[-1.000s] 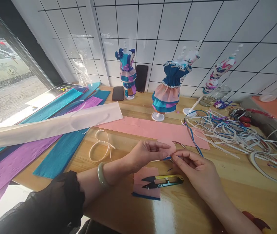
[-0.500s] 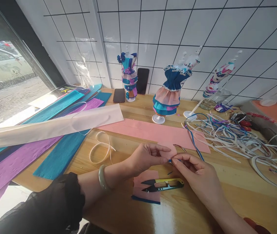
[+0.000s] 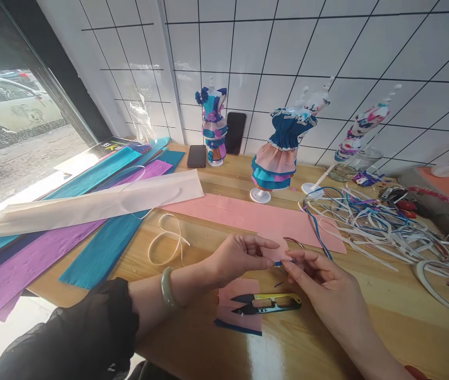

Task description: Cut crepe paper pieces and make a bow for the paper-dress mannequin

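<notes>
My left hand [image 3: 244,257] pinches the left side of a small pink paper piece [image 3: 274,249] with a blue lower edge. My right hand [image 3: 317,272] pinches the same piece at its right end, a short way from the left fingertips. Just below my hands, yellow-and-black thread snips [image 3: 267,303] lie on another pink piece [image 3: 238,316], also edged in blue. Behind the held piece a long pink strip [image 3: 248,212] stretches over the wooden table [image 3: 192,338]. A thin cord comes out near my right fingers.
Dress forms in paper dresses [image 3: 213,126] [image 3: 275,153] stand along the tiled wall beside two phones [image 3: 197,157]. Teal, purple and cream strips [image 3: 101,207] cover the left. Tangled cords [image 3: 370,221] lie at right, near a glass jar [image 3: 345,170].
The thumbs are slightly farther apart, and more of the blue edge shows between them. The whole view has shifted a little, with the table things appearing slightly more to the right.
</notes>
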The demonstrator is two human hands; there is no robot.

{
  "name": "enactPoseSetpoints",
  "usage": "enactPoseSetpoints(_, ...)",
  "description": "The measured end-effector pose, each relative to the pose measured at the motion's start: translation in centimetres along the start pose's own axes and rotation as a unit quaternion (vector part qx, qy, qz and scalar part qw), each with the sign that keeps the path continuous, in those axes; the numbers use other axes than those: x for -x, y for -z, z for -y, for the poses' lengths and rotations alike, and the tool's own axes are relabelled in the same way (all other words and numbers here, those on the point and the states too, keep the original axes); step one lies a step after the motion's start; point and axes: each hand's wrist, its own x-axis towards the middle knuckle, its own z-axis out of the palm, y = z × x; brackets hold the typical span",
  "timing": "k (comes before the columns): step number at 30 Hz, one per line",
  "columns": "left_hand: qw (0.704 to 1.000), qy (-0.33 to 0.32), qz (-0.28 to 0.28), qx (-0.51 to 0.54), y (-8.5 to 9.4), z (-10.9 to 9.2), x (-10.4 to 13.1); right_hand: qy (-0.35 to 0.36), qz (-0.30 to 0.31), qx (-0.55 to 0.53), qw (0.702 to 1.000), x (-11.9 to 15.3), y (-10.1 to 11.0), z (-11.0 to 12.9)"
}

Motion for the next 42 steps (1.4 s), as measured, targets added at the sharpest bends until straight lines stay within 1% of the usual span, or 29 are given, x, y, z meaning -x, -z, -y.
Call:
enactPoseSetpoints(7,1.000,0.016,0.015,0.008,-0.2,-0.5,0.2,0.033,-0.006,0.001,0.999,0.0,-0.1,-0.3)
enactPoseSetpoints(11,1.000,0.010,0.016,-0.009,-0.3,-0.4,0.2,0.036,0.011,-0.016,0.999,-0.1,-0.1,-0.5)
enactPoseSetpoints(17,1.000,0.015,0.013,0.008,-0.2,-0.5,0.3,0.034,0.037,-0.031,0.998,-0.1,0.0,-0.1)
enactPoseSetpoints(22,1.000,0.009,0.025,0.012,-0.4,-0.8,0.4,0.043,0.051,-0.024,0.997,0.1,0.1,-0.3)
enactPoseSetpoints(25,1.000,0.010,0.022,-0.001,-0.4,-0.9,0.4,0.058,0.046,-0.002,0.997,0.2,0.2,-0.4)
enactPoseSetpoints(29,0.999,0.016,0.040,0.015,-0.3,-1.1,0.4,0.107,0.034,0.078,0.991,0.1,0.5,-0.2)
enactPoseSetpoints(33,0.996,0.042,0.047,0.063,-0.3,-1.3,0.5,0.196,0.048,0.161,0.966,-0.1,1.0,-0.1)
enactPoseSetpoints(36,0.994,0.060,0.048,0.081,-0.3,-1.5,0.5,0.248,0.065,0.190,0.948,-0.3,1.3,-0.3)
enactPoseSetpoints(40,0.992,0.065,0.057,0.092,-0.3,-1.6,0.5,0.288,0.084,0.218,0.929,-0.4,1.7,-0.5)
enactPoseSetpoints(42,0.991,0.079,0.053,0.090,-0.2,-1.8,0.5,0.310,0.084,0.233,0.918,-0.4,1.9,-0.5)
